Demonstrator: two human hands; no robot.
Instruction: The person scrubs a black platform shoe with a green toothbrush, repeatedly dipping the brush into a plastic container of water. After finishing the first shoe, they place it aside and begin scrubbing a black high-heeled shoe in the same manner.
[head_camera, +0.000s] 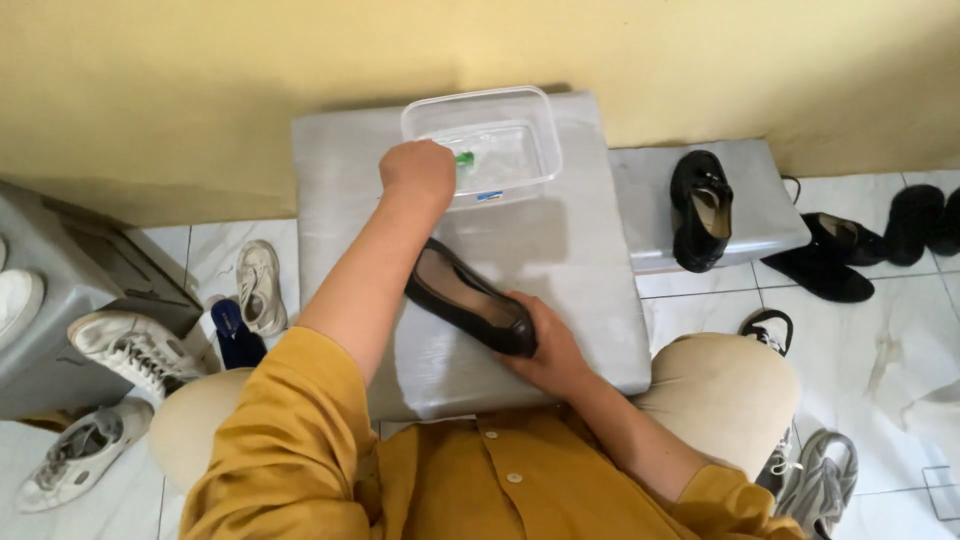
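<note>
My left hand (418, 170) reaches into a clear plastic tub (520, 105) holding a little water, at the far edge of a grey block (570, 250). Its fingers are closed around a small green thing (465, 158), mostly hidden by the fist. My right hand (545, 350) grips the toe end of a black flat shoe (470, 300), which lies diagonally on the block, opening up, close to my body. My left forearm crosses over the shoe's heel end.
A second black shoe (700, 210) rests on a smaller grey block (765, 205) to the right. More black shoes (835, 260) lie on the tiled floor beyond it. White sneakers (130, 345) and a blue slipper (235, 335) are on the left by a grey box (60, 300). A yellow wall stands behind.
</note>
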